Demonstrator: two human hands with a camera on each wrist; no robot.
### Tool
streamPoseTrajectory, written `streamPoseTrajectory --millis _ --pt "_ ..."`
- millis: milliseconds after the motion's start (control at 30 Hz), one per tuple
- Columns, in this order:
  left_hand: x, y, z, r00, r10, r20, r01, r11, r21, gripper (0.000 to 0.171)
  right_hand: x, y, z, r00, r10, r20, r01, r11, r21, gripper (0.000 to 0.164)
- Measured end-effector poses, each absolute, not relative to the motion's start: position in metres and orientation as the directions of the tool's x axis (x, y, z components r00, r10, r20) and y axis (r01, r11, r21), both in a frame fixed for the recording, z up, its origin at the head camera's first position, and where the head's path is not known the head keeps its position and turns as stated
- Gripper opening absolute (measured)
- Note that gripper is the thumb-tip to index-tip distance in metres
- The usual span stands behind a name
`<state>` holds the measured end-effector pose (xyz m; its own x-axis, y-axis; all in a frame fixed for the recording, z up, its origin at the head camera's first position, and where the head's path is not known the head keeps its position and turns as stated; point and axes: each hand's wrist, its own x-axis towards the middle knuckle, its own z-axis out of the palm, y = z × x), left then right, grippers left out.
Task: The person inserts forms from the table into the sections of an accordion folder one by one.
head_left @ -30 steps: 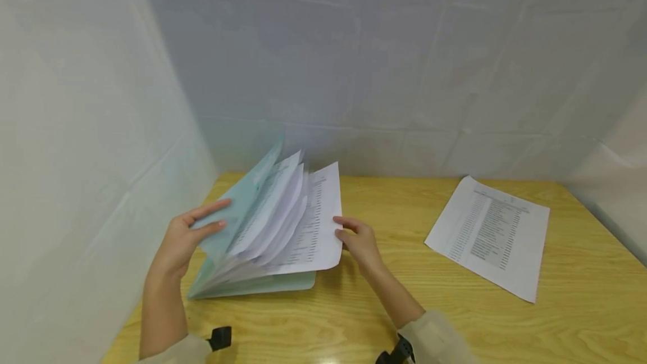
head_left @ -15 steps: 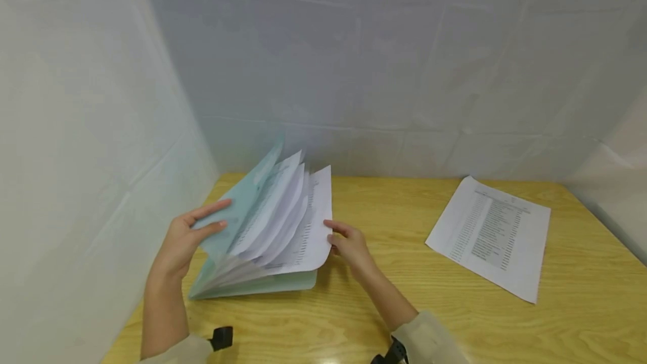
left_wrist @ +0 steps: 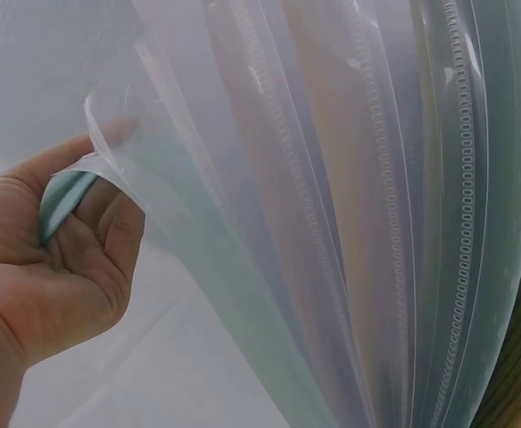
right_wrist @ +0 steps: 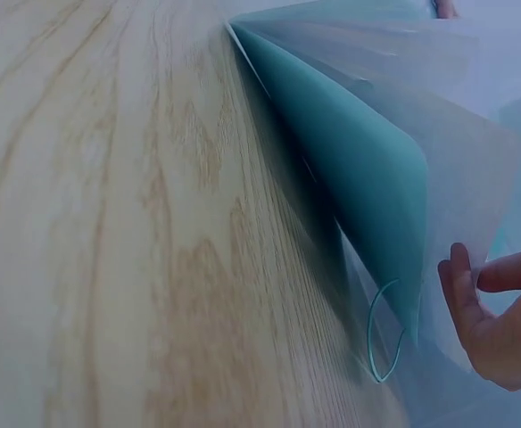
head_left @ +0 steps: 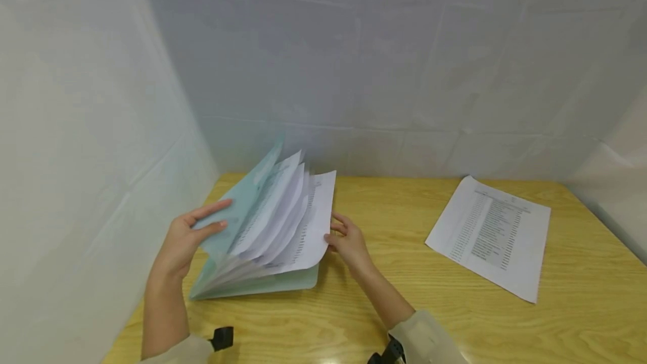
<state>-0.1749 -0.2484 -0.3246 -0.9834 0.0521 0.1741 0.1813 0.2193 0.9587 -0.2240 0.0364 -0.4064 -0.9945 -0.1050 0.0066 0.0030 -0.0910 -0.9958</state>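
Observation:
A light green folder (head_left: 253, 184) of clear pockets stands fanned partway open at the table's left. My left hand (head_left: 177, 243) grips its raised front cover and, as the left wrist view shows, curls round the edge of a clear pocket (left_wrist: 109, 174). Several printed pages (head_left: 280, 212) lean between the covers. My right hand (head_left: 354, 249) pinches the right edge of the rightmost printed sheet (head_left: 314, 235), thumb on top. In the right wrist view the teal back cover (right_wrist: 350, 152) lies below the pinched page, an elastic loop (right_wrist: 374, 343) at its corner.
A loose printed sheet (head_left: 492, 237) lies on the wooden table (head_left: 394, 206) at the right. White sheeting (head_left: 323, 72) hangs behind the table and along both sides.
My right hand has moved left, and the sheet's right edge has shifted slightly left towards the folder. Its fingers have changed their hold on the edge. My left hand stays in place.

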Motion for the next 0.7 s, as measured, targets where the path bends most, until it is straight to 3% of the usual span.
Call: streamPoseTrajectory --millis 700 --pt "-0.1755 -0.2464 -0.3236 -0.986 0.051 0.162 0.169 0.220 0.961 0.047 -0.2294 0.0356 -0.4055 -0.987 -0.157 0.015 -0.006 -0.059 -0.998 0.051"
